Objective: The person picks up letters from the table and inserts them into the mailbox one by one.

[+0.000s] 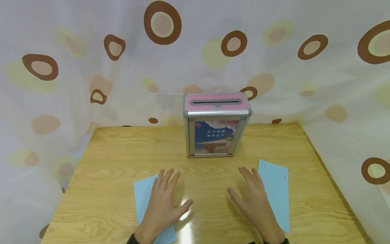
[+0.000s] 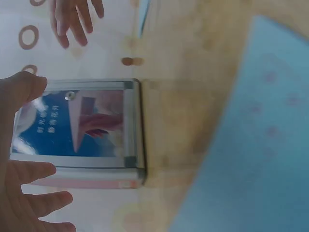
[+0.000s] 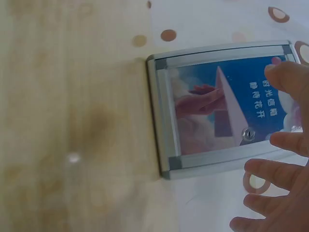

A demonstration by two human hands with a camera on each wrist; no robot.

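Observation:
My left hand (image 1: 163,206) is spread over a light blue paper sheet (image 1: 141,193), covering part of it; it holds nothing. To the right, my right hand (image 1: 256,203) has its fingers extended and hides the left side of another light blue sheet (image 1: 278,193). Between and beyond both hands stands an upright suggestion box (image 1: 216,135), silver-framed, with a pink top (image 1: 198,98), a long slot and a picture on its front. In the right wrist view a small round lock (image 3: 248,134) shows on the box's front panel. Neither hand touches the box.
A wooden table (image 1: 122,149) carries the box and both sheets. Behind it and along the sides hangs a white curtain (image 1: 128,81) with brown ring patterns. The box stands near the table's back edge. Light glares off the tabletop between the hands.

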